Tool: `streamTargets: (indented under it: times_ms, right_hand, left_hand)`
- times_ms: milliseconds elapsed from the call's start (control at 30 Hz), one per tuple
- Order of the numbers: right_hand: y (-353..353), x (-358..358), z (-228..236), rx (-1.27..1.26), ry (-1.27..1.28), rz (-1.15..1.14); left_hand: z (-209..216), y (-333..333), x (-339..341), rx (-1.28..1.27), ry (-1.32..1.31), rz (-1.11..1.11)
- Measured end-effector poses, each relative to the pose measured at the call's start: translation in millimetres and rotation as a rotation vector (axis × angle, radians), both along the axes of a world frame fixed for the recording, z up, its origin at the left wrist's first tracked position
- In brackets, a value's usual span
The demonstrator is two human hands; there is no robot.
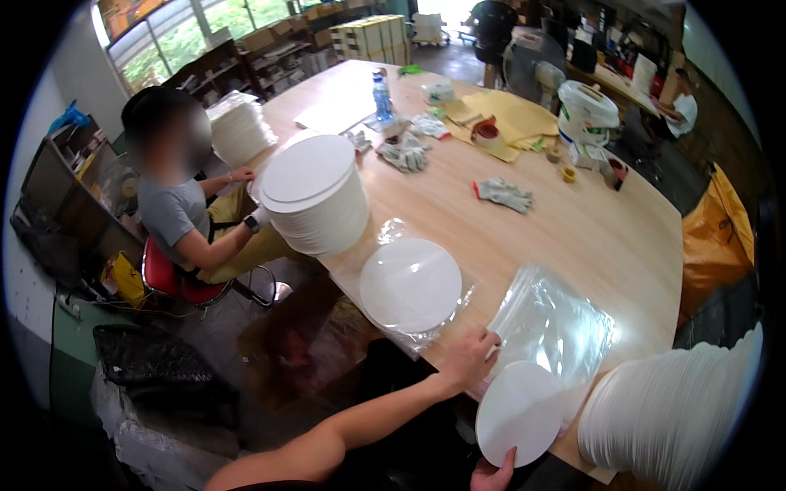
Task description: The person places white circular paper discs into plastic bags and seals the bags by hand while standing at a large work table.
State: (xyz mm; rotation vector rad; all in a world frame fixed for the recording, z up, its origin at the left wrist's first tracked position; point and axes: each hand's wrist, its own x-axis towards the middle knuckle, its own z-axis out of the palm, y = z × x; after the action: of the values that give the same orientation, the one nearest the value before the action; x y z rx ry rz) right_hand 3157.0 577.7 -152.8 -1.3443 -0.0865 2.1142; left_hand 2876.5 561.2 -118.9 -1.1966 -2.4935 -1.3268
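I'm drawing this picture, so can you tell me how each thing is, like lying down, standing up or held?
White disc: held at its edge by the right hand
Clear bags: lying flat
Left hand: fingers curled, grip unclear
Bagged disc: lying flat in clear plastic
Tall stack: piled up
Bottle: upright
Nearest glove: lying down, not worn
Bucket: standing upright

Clear bags (561, 315) and gloves (503, 195) on table (606, 245)

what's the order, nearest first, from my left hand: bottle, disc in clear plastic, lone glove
1. Disc in clear plastic: beyond your left hand, leftward
2. Lone glove: beyond the disc, to its right
3. Bottle: upright, beyond the glove, leftward
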Motion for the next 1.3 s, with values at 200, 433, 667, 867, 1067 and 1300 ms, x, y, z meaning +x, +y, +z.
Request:
streamTargets:
  times_ms: [200,433,667,867,1067,1300]
  right_hand:
    - [5.4,-3.0,-2.4,-0.014,0.077,0.018]
    - [11.3,-12.0,11.4,0.185,0.028,-0.044]
    - [6.3,-8.9,6.2,0.179,0.029,-0.014]
    - [-6.0,-14.0,15.5,0.261,0.117,0.014]
    - [-19.0,-21.4,-7.2,0.162,0.037,0.031]
    - [-29.7,-28.2,37.5,0.235,0.019,0.060]
  left_hand:
    - [-1.7,10.6,10.7,0.049,-0.362,-0.116]
    - [-20.3,-2.5,29.9,0.253,-1.196,-0.245]
    - [-60.5,-43.6,46.1,0.158,-1.067,-0.586]
    - [-43.6,-67.5,49.3,0.190,-1.345,-0.575]
    - [-102.9,-56.4,124.4,0.371,-1.701,-0.253]
    - [-83.7,-32.3,136.5,0.498,-2.036,-0.175]
